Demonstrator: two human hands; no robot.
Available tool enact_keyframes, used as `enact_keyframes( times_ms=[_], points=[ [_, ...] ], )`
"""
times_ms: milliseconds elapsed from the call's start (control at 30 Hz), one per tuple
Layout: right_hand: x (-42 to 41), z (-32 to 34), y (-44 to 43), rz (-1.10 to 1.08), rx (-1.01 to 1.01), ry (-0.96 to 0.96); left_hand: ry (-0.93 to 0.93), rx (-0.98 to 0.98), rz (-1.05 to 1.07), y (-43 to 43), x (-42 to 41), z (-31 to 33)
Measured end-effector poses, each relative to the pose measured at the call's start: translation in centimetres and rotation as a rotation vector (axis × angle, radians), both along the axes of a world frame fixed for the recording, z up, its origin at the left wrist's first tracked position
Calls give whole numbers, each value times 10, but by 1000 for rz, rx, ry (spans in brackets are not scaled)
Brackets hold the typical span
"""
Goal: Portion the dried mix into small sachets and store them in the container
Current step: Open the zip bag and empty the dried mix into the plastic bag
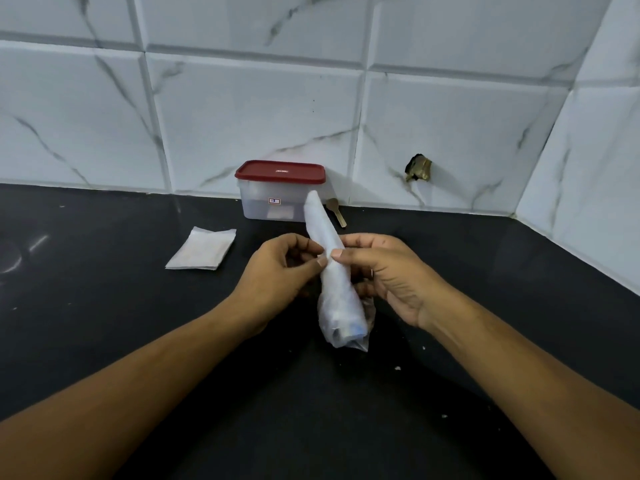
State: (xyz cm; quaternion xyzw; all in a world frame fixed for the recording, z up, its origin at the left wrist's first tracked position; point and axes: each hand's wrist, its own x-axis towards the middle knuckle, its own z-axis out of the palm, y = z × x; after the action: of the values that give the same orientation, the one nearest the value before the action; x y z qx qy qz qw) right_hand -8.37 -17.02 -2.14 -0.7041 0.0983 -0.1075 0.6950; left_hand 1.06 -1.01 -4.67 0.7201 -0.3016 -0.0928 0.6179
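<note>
A long rolled white plastic packet [337, 282] is held above the black counter, its far tip pointing toward the wall. My left hand [280, 271] pinches its left side with thumb and fingers. My right hand [384, 271] grips it from the right, thumb on top and fingers curled underneath. A clear plastic container [273, 199] with a dark red lid stands shut against the tiled wall behind the roll. A small flat white sachet [202, 248] lies on the counter to the left of my hands.
A small wooden spoon [337, 211] lies just right of the container by the wall. The black counter [104, 306] carries a few white crumbs at the right. A tiled wall corner closes the right side, and a damaged hole [419, 168] marks the wall.
</note>
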Motion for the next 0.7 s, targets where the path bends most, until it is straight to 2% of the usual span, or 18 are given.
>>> enact_keyframes(
  times_ms=[100, 200, 300, 700],
  points=[
    [-2, 0, 3, -17, 32, -26, 16, 5, -16, 2, -3, 1],
    [-4, -1, 6, -28, 3, -85, 128, -93, -63, 3, -10, 6],
    [-6, -1, 10, -10, 75, -114, 194, -151, -77, 4, -15, 11],
    [-6, -8, 12, 93, 90, -139, 181, -111, -63, 4, -14, 12]
  ],
)
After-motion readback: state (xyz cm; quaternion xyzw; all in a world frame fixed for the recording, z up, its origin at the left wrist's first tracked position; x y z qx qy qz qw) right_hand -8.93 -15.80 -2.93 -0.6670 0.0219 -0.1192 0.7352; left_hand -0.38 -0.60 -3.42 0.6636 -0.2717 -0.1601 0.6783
